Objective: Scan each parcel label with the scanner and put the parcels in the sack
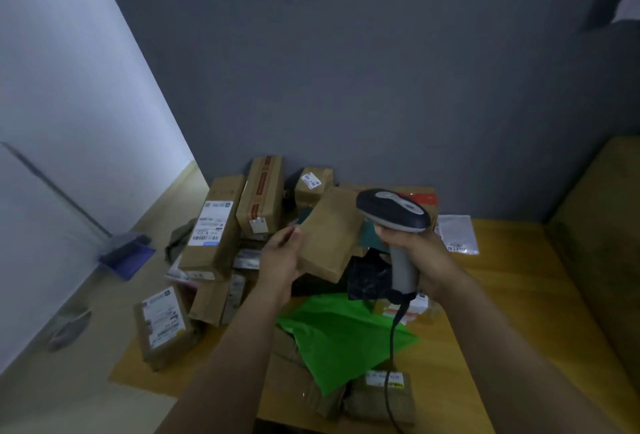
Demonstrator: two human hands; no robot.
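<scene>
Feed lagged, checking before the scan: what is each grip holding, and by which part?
Left grip holds the brown parcel by its lower left edge; right grip holds the scanner by its handle.

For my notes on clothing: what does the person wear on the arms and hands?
Nothing that shows. The left forearm and right forearm are bare to the picture's lower edge: no sleeves. The left hand and right hand have no gloves; no watch, bracelet or ring is visible in this dim picture.
</scene>
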